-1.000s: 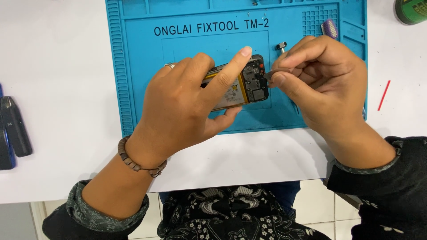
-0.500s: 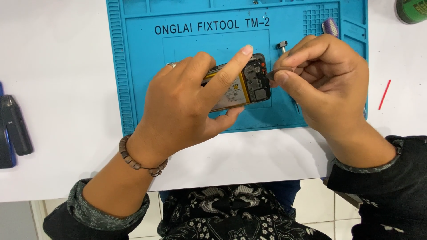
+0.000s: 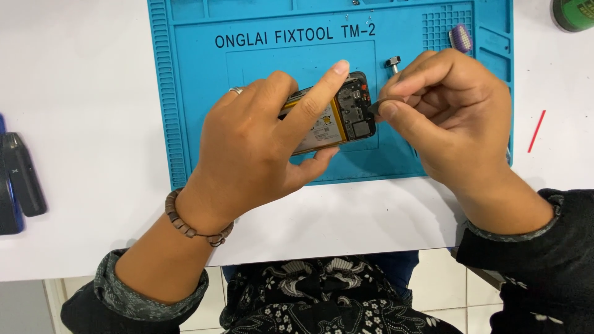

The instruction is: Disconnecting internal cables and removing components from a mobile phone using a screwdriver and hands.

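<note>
My left hand [image 3: 260, 139] grips an opened phone [image 3: 346, 111] with its back off, yellow battery and dark circuit board showing, over a blue repair mat [image 3: 198, 74]. The forefinger lies along the phone's top edge, the thumb under its lower edge. My right hand [image 3: 445, 111] pinches a small dark tool tip [image 3: 374, 107] between thumb and forefinger, right at the phone's right end by the board. A beaded bracelet circles my left wrist and a ring sits on one finger.
A small metal-headed tool [image 3: 393, 62] stands on the mat above my right hand, and a purple piece [image 3: 460, 38] lies in the mat's grid corner. A red stick [image 3: 536, 130] lies on the white table at right, a green round container [image 3: 573, 13] top right, dark cases [image 3: 18, 182] far left.
Both hands and the phone stay nearly where they were; my right fingers have shifted only slightly at the phone's right end.
</note>
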